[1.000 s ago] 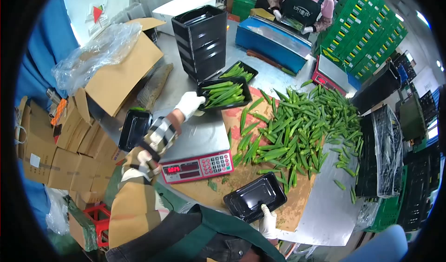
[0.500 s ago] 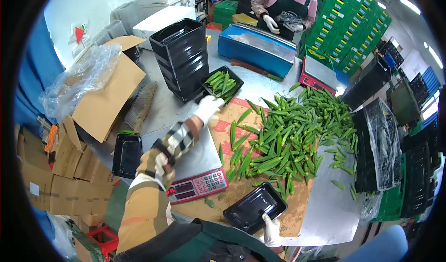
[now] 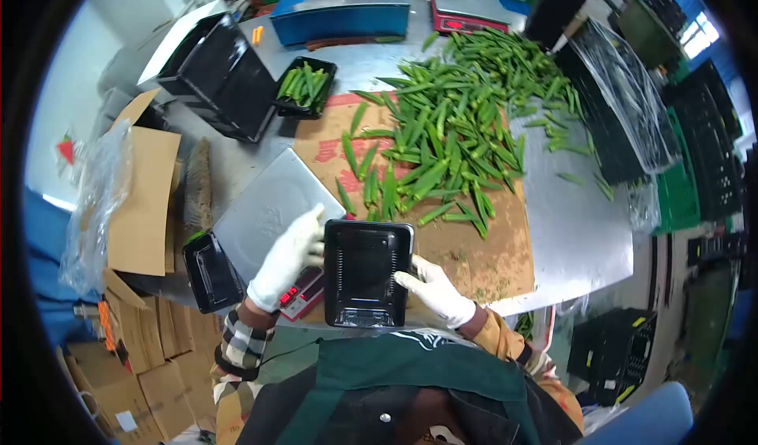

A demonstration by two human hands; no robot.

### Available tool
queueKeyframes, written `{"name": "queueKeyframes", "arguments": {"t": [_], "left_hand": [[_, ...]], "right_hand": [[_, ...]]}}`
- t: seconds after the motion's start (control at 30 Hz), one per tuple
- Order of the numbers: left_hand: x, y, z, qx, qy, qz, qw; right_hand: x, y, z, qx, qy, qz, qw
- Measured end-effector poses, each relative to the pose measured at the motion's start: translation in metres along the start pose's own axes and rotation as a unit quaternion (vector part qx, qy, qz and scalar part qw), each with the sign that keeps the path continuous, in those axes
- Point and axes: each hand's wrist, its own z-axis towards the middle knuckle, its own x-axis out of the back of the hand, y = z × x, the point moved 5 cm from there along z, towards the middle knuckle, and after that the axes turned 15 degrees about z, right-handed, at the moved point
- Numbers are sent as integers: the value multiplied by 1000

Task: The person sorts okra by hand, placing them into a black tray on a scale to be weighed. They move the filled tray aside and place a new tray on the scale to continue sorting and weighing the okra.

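In my white-gloved right hand is a black plastic tray, gripped by its right side with the thumb over the rim. My left hand, gloved too, is at the tray's left edge with fingers stretched out and apart, over the corner of a red scale with a bare metal plate. Ahead lies a big heap of green okra on flattened cardboard. A second black tray, filled with okra, stands beyond the scale.
A tall stack of black trays stands at the back left. Another black tray lies left of the scale, near an open cardboard box. A blue machine and a second scale stand at the back, a plastic-covered crate at right.
My left hand has come back from the filled tray to the held one. My right hand has brought its tray left and turned it upright in front of me. The view has tilted down.
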Motion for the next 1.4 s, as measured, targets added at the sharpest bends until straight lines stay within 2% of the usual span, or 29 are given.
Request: {"name": "queueKeyframes", "arguments": {"t": [0.03, 0.1, 0.13, 0.23, 0.27, 0.3, 0.33, 0.37, 0.4, 0.43, 0.5, 0.57, 0.6, 0.63, 0.7, 0.77, 0.83, 0.9, 0.97, 1.07, 1.1, 1.13, 1.17, 1.23, 1.27, 1.37, 1.4], "left_hand": [[-16, 4, -7, 37, -27, 34, 998], [-45, 3, -15, -111, -51, 161, 979], [-50, 1, -20, -105, 26, 197, 975], [-32, -25, -7, -100, 135, 248, 954], [-18, -19, -9, -78, 168, 297, 937], [0, -13, -9, -108, 214, 339, 910], [23, -6, -9, -85, 241, 357, 898], [43, 5, -9, -104, 275, 313, 903], [62, 22, -12, -119, 298, 368, 873], [83, 29, -10, -86, 287, 384, 873], [141, 1, 6, -61, 263, 366, 891], [181, -22, 15, 25, 223, 439, 870], [166, -1, 11, -4, 243, 524, 816], [173, -5, 16, -33, 291, 626, 723], [112, 51, 27, -96, 326, 674, 656], [58, 77, 50, -194, 296, 601, 717], [-4, 100, 72, -237, 233, 563, 757], [-45, 98, 108, -213, 170, 470, 839], [-71, 82, 157, -226, 148, 452, 850], [-97, 51, 227, -200, 105, 389, 893], [-103, 44, 246, -200, 116, 389, 892], [-108, 31, 267, -201, 127, 389, 890], [-110, 16, 283, -203, 136, 389, 888], [-116, -12, 303, -184, 137, 562, 795], [-126, -25, 301, -171, 147, 637, 737], [-163, -47, 277, -212, 94, 679, 696], [-175, -46, 264, -195, 50, 688, 698]], "right_hand": [[1, 8, 1, -6, -2, 20, 1000], [2, 13, 1, -16, -5, 48, 999], [2, 13, 0, -19, -4, 57, 998], [-5, 7, -5, -9, -3, 60, 998], [-6, 3, -7, -3, -4, 54, 999], [0, 3, -7, 1, 1, 42, 999], [9, 4, -8, 4, 5, 30, 1000], [18, 1, -8, 6, 7, 16, 1000], [27, -10, -9, -18, 32, -33, 999], [42, -15, -9, -8, 37, -80, 996], [83, -8, -10, -5, 86, 36, 996], [121, -14, -12, 9, 146, -7, 989], [143, -15, -13, 19, 174, -34, 984], [163, -18, -15, 27, 204, -60, 977], [195, -39, -12, 35, 259, -89, 961], [217, -69, 5, 128, 287, -160, 936], [246, -82, 39, 208, 275, -194, 918], [229, -119, 62, 182, 299, -411, 842], [230, -128, 98, 332, 288, -543, 715], [204, -165, 138, 371, 272, -575, 676], [201, -170, 151, 374, 259, -593, 665], [201, -170, 164, 333, 233, -598, 691], [209, -157, 179, 271, 234, -643, 677], [217, -127, 187, 77, 186, -725, 659], [217, -120, 185, 79, 204, -727, 651], [220, -112, 159, 71, 148, -706, 688], [228, -101, 145, 136, 149, -687, 698]]}}
